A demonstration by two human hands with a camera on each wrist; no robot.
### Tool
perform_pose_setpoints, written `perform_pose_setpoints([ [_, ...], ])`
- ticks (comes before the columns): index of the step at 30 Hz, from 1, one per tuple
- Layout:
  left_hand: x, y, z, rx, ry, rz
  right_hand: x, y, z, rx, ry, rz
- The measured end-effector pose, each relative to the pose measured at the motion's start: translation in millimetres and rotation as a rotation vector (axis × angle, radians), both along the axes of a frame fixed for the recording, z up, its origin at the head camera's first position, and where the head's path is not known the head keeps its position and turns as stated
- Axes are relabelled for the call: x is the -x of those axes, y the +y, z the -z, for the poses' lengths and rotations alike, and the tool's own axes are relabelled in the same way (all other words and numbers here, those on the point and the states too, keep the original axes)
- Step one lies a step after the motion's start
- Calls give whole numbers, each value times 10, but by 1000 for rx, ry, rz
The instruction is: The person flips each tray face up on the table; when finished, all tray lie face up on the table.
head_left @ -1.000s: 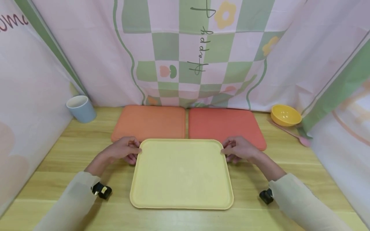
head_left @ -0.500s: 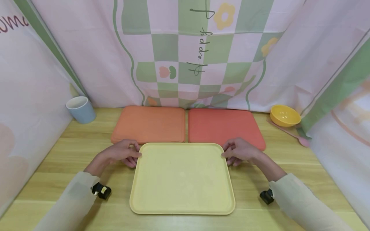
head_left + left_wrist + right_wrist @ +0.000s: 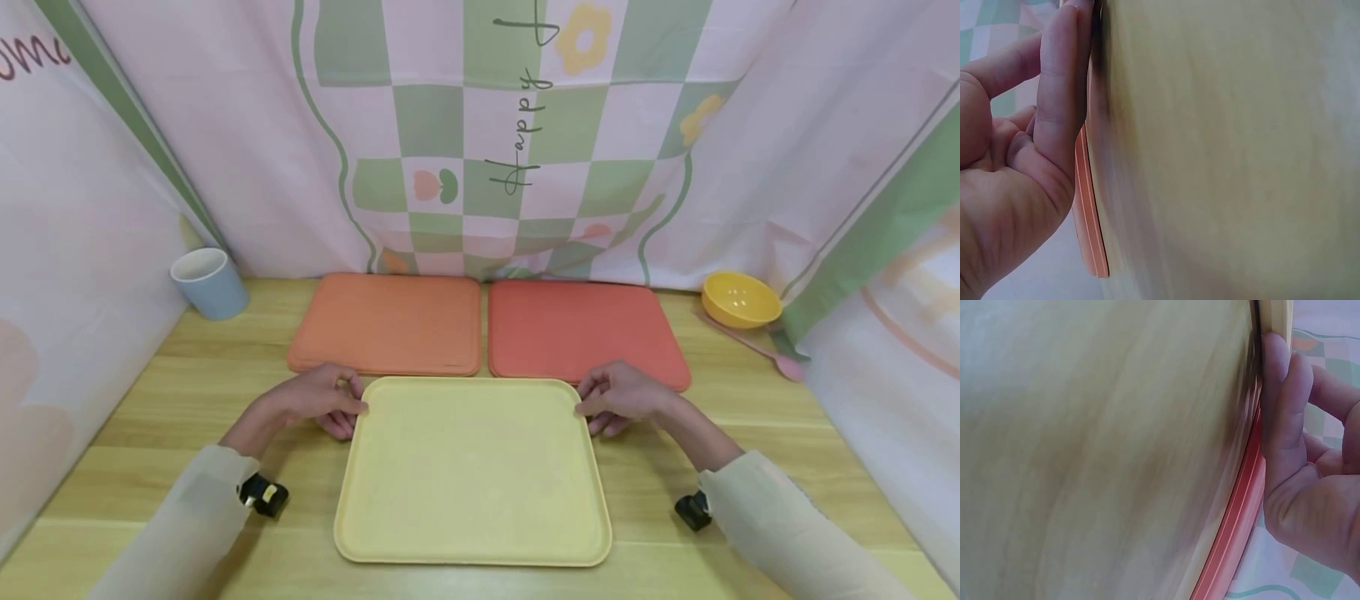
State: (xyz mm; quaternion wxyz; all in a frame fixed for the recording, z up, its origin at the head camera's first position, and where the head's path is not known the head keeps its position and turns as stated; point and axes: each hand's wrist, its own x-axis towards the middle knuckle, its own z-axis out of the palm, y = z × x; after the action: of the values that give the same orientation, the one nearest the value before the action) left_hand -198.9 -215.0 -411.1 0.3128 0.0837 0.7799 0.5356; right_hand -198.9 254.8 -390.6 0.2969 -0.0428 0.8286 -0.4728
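— Shifted slightly away from orange board (image 3: 390, 323) and red board (image 3: 585, 327) since a second ago: yellow tray (image 3: 472, 473).
— Fingers?
— Pinching its rim, left hand (image 3: 321, 400) and right hand (image 3: 622, 393), near the far corners.
— Placed?
— Mid tabletop (image 3: 652, 475), just before both boards; whether lifted, cannot tell.

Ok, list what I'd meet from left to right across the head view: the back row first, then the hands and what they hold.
Back row: blue cup → flat orange rectangle → flat red rectangle → yellow bowl.
Nearer: left hand → pale yellow tray → right hand.
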Motion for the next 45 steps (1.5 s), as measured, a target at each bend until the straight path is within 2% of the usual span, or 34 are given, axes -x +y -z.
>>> perform_pose_setpoints([
  [15,5,-20,-2,-25,17,7,6,2,6,12,-20,-2],
  [22,71,-10,-2,-36,74,-70,33,57,-4,52,-42,2],
  [26,113,27,-18,-34,114,-123,63,107,-43,80,-21,4],
  [30,138,95,-78,-31,193,-132,102,165,-105,107,31,-9],
  [33,156,174,-135,-28,247,-115,130,207,-149,125,66,5],
  [45,310,562,-263,-69,269,-100,247,393,-236,167,150,107],
])
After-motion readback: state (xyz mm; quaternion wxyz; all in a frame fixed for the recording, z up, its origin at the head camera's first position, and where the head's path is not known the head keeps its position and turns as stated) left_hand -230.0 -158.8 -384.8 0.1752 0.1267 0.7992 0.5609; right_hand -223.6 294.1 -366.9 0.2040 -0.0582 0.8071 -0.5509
